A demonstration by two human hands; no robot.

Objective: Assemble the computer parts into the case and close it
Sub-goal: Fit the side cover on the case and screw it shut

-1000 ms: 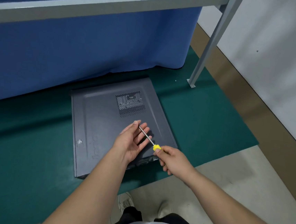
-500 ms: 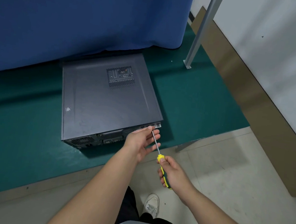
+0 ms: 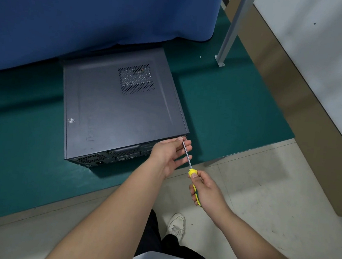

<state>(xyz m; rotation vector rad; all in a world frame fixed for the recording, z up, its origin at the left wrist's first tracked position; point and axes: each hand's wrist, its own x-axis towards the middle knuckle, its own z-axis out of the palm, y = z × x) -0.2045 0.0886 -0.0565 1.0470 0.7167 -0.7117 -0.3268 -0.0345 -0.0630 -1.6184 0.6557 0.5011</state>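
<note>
the computer case [image 3: 115,111] is lying flat on the green mat [image 3: 17,156] at 10 o'clock from the hands, with its side panel [image 3: 106,102] already seated and the vent grille [image 3: 136,79] facing up. the left hand [image 3: 168,156] is resting at the case's near right corner, fingers relaxed and spread, steadying the metal shaft near the tip. the right hand [image 3: 205,190] is gripping the yellow handle of the screwdriver [image 3: 189,164] at 5 o'clock from that corner. the tip is sitting at the rear edge; whether a screw is present cannot be told. judged progress: parts enclosed, panel fastening remaining.
</note>
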